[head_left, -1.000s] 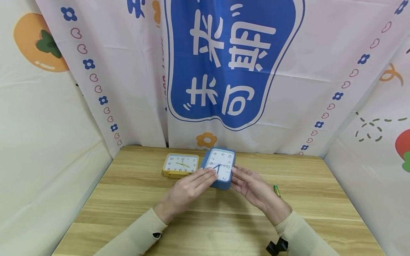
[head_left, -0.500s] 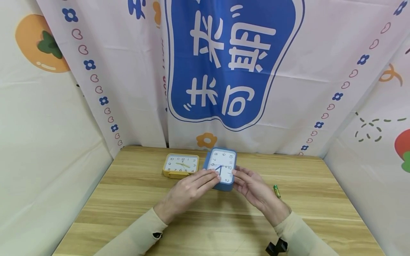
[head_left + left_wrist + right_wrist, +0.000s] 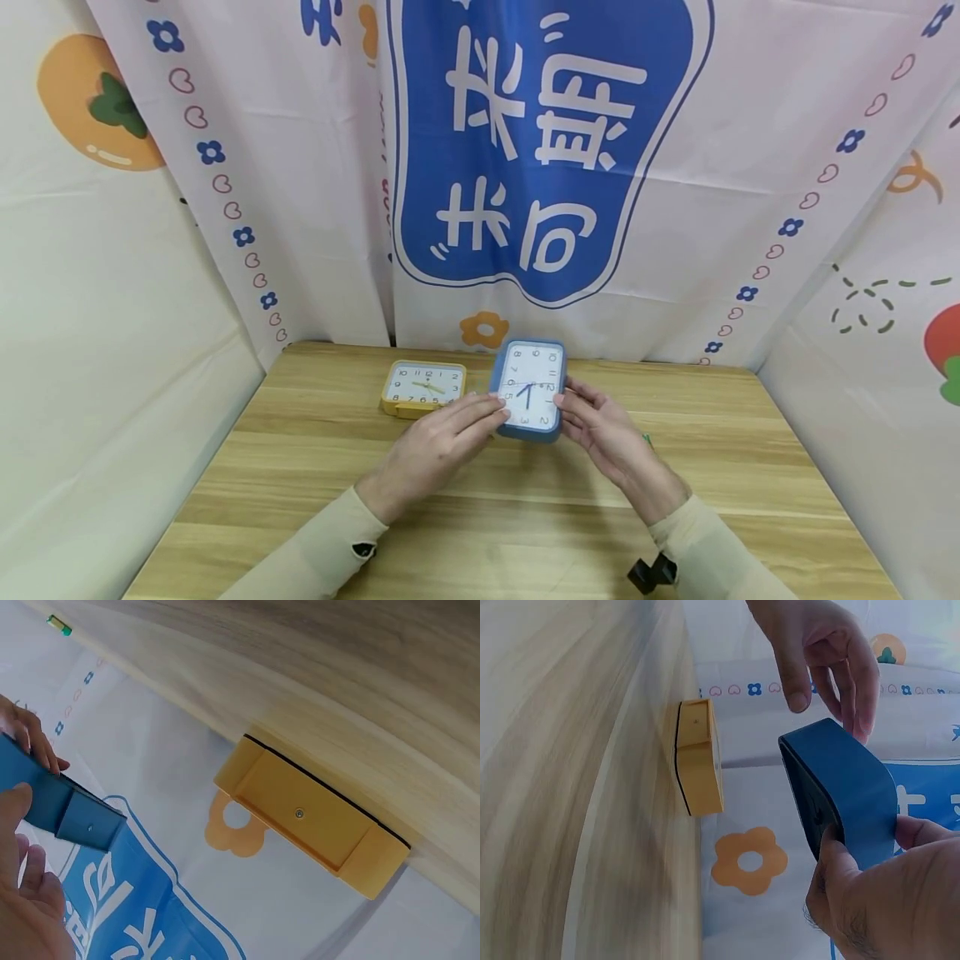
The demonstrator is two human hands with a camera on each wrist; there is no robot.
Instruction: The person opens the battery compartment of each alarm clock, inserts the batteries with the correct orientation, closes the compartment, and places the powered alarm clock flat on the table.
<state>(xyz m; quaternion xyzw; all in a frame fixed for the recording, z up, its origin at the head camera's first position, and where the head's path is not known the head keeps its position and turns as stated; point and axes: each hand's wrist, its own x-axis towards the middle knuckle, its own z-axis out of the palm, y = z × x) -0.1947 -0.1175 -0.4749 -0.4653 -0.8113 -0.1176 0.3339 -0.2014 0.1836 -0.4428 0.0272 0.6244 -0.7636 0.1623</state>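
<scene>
A blue alarm clock [image 3: 531, 383] with a white face is held above the table, turned so its numerals lie sideways. My right hand [image 3: 603, 433] grips its right side, thumb on one face and fingers on the other, as the right wrist view shows. My left hand [image 3: 442, 446] is at the clock's left edge, fingers extended. In the right wrist view that left hand [image 3: 821, 656] has its thumb apart from the blue casing [image 3: 847, 784]; whether its fingertips touch the clock is unclear. A yellow alarm clock [image 3: 426, 383] stands upright left of the blue one.
A small green cylinder, seemingly a battery [image 3: 58, 625], lies on the wooden table [image 3: 720, 467], mostly hidden behind my right wrist in the head view. A printed curtain [image 3: 337, 250] hangs along the table's back edge, with cloth walls at both sides.
The blue clock has moved a little to the right with my right hand. My left fingers, formerly across its face, are now only at its left edge. The yellow clock stays put.
</scene>
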